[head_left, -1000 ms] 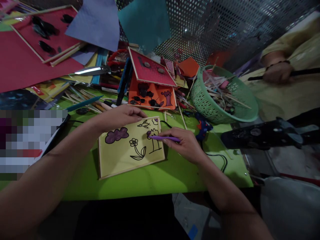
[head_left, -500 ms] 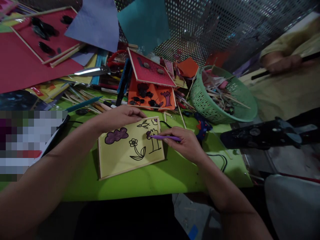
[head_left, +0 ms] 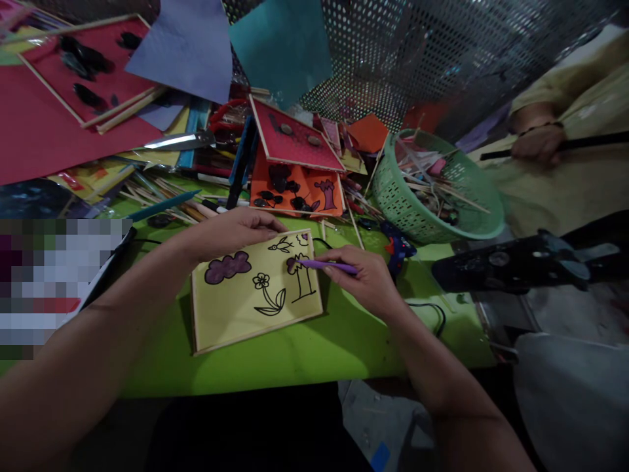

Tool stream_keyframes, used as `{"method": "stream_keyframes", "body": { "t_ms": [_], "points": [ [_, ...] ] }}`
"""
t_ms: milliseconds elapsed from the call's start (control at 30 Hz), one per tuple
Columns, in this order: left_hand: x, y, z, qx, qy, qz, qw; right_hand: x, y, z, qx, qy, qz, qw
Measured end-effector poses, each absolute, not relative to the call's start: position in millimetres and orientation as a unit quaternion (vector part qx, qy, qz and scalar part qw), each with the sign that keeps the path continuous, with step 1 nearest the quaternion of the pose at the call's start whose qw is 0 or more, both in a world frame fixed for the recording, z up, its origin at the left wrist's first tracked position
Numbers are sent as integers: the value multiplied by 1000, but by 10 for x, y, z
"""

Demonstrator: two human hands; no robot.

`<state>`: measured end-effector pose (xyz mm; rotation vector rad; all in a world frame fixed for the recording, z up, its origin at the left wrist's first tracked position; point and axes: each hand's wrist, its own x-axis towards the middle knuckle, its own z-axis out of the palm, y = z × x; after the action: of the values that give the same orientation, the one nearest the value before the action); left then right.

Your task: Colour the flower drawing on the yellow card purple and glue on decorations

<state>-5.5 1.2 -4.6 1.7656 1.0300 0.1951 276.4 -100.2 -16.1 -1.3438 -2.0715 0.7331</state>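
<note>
A yellow card [head_left: 223, 318] framed with thin wooden sticks lies on the green table. It bears black outlines of a flower [head_left: 262, 281], a bird and a tree [head_left: 304, 288], and a purple-filled cloud [head_left: 227, 267]. My right hand [head_left: 361, 278] is closed round a purple marker [head_left: 334, 266], whose tip meets the tree's crown at the edge of a small purple patch. At the card's top edge rests my left hand [head_left: 240, 231], fingers stretched out and slightly curved, steadying the card.
Behind the card are framed orange [head_left: 259, 187] and red [head_left: 295, 134] pictures, loose sticks and scissors [head_left: 184, 140]. A green basket [head_left: 400, 190] of scraps and a blue glue gun [head_left: 399, 244] stand right. Another person's hand [head_left: 540, 143] grips a black bar. A cable [head_left: 437, 314] crosses the table.
The marker tip has shifted slightly to the right within the tree's crown, and the purple patch looks a little wider. The other person's hand and black bar have moved lower.
</note>
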Motion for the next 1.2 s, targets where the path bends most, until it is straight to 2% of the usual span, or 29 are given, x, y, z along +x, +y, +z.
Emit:
{"method": "stream_keyframes", "body": {
  "t_ms": [567, 933, 1200],
  "points": [
    [-52, 22, -62, 740, 424, 76, 516, 2750, -1018, -131, -466, -795, 297, 249],
    [-64, 22, -55, 753, 428, 76, 495, 2772, -999, -167, -495, -775, 271, 284],
    [-61, 36, -77, 758, 419, 75, 495, 2776, -1000, -173, -486, -781, 275, 279]
  ]
}}
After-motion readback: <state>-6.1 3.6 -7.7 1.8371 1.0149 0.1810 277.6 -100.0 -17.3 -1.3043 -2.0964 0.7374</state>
